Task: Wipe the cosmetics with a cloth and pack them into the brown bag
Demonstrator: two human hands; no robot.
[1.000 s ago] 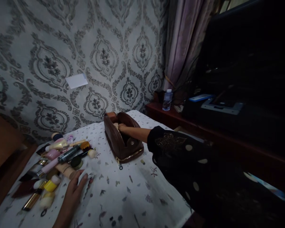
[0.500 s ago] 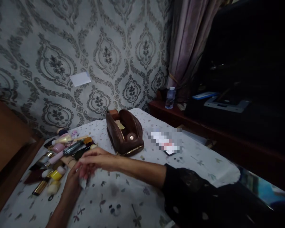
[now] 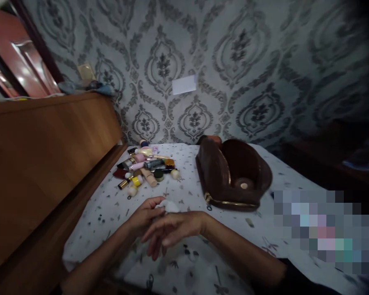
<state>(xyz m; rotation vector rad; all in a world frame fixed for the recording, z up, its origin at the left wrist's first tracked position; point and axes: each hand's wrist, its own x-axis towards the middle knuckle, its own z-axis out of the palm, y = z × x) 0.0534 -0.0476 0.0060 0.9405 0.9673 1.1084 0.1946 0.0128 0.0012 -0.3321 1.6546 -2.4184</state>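
My left hand [image 3: 147,215] holds a crumpled white wipe [image 3: 169,206] between its thumb and fingers, against the back of my right hand. My right hand [image 3: 175,229] has its fingers apart and pointing down to the left, with nothing in them. Beyond both hands, a pile of cosmetics [image 3: 149,165] lies on the patterned white cloth [image 3: 107,217], with tubes, bottles and small jars. To the right of the pile stands a brown bag [image 3: 215,176], unzipped, with a round item inside near its front.
A wooden board [image 3: 49,143] borders the cloth on the left. Patterned wallpaper rises behind, with a white card [image 3: 184,85] on it. A pixelated area covers something on the cloth at the right. A dark surface lies at the far right.
The view has swung left, so the bag and pile appear farther right. Both hands are now nearer me, away from the pile, and the white wipe shows more clearly over my right hand.
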